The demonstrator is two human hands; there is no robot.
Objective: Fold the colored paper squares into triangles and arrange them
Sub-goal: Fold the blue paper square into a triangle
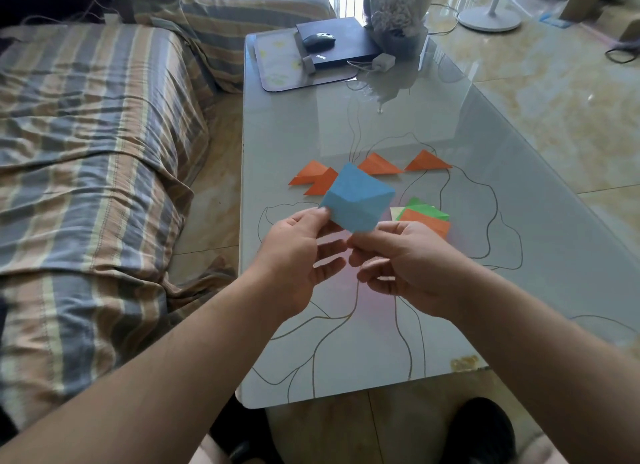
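Both hands meet above the glass table [519, 255], my left hand [294, 255] and right hand [408, 262] pinching the half-creased blue paper square [356, 200] by its near edge, other fingers loosely spread. I judge uneven pinches could skew the crease, or the sheet could drop onto the orange triangles [377, 165] and the unfolded stack [426, 217] beneath.

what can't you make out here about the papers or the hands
Head view only:
- Paper stack: the right hand and blue paper cover part of it, so its sheet count is unclear.
- Left hand grip: fingertips behind the blue paper.
- Far-left orange triangles: blue paper overlaps them.
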